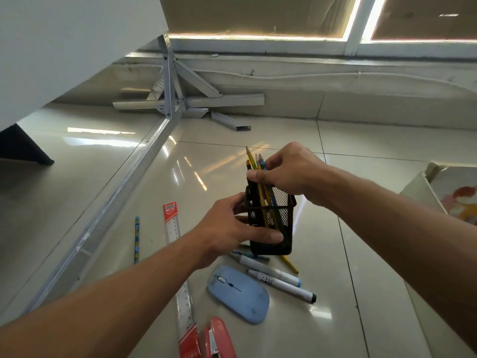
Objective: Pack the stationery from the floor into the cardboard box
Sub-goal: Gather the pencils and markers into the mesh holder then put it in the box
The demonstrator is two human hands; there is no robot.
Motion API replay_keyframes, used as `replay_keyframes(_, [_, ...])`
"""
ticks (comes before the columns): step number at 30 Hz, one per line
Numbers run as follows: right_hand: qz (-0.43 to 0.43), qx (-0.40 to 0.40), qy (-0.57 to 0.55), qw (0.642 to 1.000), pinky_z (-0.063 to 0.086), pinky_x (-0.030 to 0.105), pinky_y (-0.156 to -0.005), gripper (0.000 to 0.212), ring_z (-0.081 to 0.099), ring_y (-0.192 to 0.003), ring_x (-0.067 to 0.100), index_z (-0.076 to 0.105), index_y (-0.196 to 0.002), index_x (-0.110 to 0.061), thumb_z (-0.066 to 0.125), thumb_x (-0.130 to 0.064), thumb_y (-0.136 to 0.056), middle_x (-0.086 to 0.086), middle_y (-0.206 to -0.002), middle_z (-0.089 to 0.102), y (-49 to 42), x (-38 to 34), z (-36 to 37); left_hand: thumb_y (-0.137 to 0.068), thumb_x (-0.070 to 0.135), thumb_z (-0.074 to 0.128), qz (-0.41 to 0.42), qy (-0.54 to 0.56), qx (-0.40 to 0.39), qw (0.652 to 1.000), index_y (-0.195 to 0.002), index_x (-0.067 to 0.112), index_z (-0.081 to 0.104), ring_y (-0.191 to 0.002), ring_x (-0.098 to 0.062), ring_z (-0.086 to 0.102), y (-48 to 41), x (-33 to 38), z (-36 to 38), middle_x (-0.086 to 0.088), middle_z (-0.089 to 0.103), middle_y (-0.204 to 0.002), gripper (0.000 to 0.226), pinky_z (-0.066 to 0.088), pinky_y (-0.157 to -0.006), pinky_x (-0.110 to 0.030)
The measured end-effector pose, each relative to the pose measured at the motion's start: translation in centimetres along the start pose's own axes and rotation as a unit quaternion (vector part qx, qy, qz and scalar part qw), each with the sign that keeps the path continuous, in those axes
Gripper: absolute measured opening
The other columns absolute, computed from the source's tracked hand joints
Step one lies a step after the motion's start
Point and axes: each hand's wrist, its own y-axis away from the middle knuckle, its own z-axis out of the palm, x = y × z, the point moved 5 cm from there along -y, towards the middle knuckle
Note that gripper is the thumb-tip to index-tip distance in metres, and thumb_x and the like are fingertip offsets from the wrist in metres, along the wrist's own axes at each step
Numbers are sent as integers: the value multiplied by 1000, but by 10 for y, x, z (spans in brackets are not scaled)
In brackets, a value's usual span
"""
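Black mesh holder [271, 223] is up off the floor [322, 228], gripped by the left hand [227, 228], thumb across its front, fingers wrapped round the side. Right hand [286, 169] is closed on a bunch of pencils [258, 171], their lower ends down inside the holder, tips poking up past the fingers. Below the holder, on the tiles: two markers [281, 282] side by side, a yellow pencil [290, 264] partly hidden beneath it, and a blue mouse [238, 293] just beside the markers. A long clear ruler [178, 267] runs under the left forearm, a red stapler [219, 339] near its lower end, and a blue patterned pencil [136, 239] lies apart to the left. The box [418, 187] sits at the right edge, only partly in view.
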Motion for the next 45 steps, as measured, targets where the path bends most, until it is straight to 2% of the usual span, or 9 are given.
replay_keyframes(9, [-45, 21, 77, 996, 57, 28, -66, 47, 70, -84, 15, 82, -104, -9, 89, -44, -74, 3, -90, 76, 3, -9, 8, -64, 13, 97, -6, 21, 14, 1000, -125, 28, 70, -105, -8, 76, 3, -3, -1, 8, 77, -120, 68, 63, -92, -37])
replay_keyframes(15, [-25, 140, -33, 989, 61, 43, -83, 31, 73, -93, 22, 80, -100, -10, 65, -38, -101, 9, -95, 79, 2, 2, -12, -60, 15, 98, -5, 43, 30, 999, -127, 25, 71, -104, -10, 78, 4, 0, -14, 8, 78, -119, 73, 58, -100, -41])
replay_keyframes(17, [7, 172, -10, 985, 64, 47, -83, 24, 76, -87, 27, 80, -98, -7, 66, -26, -102, 12, -93, 79, -2, 22, -21, -53, 20, 98, -7, 43, 52, 998, -125, 24, 72, -104, -11, 78, 4, -1, -25, 7, 79, -117, 76, 57, -102, -41])
replay_keyframes(20, [53, 24, 136, 989, 66, 42, -81, 15, 80, -85, 29, 82, -98, -1, 74, -13, -94, 16, -90, 81, 7, 59, 9, -55, 14, 95, -4, 58, 87, 995, -121, 19, 73, -98, -10, 79, 8, -7, -44, 7, 82, -110, 69, 57, -100, -37])
replay_keyframes(23, [53, -59, 246, 966, 62, 33, -83, 26, 76, -94, 27, 82, -102, -5, 85, -25, -86, 14, -101, 80, 25, 84, 52, -59, 12, 94, -6, 68, 115, 991, -123, 17, 73, -100, -12, 80, 11, -16, -56, 4, 81, -114, 68, 55, -102, -38])
replay_keyframes(28, [65, -16, 184, 981, 65, 44, -78, 32, 74, -80, 27, 81, -91, -5, 96, -26, -73, 13, -88, 76, 19, 101, 70, -58, 15, 95, -17, 70, 126, 989, -124, 19, 72, -106, -17, 78, 10, -26, -61, 2, 80, -119, 70, 54, -106, -45])
replay_keyframes(39, [33, 15, 245, 969, 66, 43, -73, 5, 71, -75, 29, 75, -91, -6, 70, -8, -89, 15, -90, 69, 2, 111, 70, -57, 20, 96, -22, 80, 118, 990, -124, 21, 72, -107, -17, 78, 5, -28, -52, 4, 80, -118, 70, 53, -109, -49])
replay_keyframes(42, [34, 90, 212, 972, 63, 38, -69, 13, 72, -70, 29, 80, -93, -5, 71, -13, -91, 17, -88, 76, -1, 92, 33, -57, 25, 97, -23, 76, 118, 990, -124, 25, 72, -106, -14, 78, 3, -26, -50, 7, 79, -118, 72, 52, -110, -49])
replay_keyframes(45, [-60, 207, 83, 973, 55, 24, -69, 14, 71, -75, 15, 83, -104, -11, 74, -16, -95, 5, -93, 79, 0, 43, -10, -62, 28, 97, -20, 69, 113, 991, -127, 26, 70, -108, -12, 77, 0, -21, -46, 6, 77, -124, 71, 53, -108, -47])
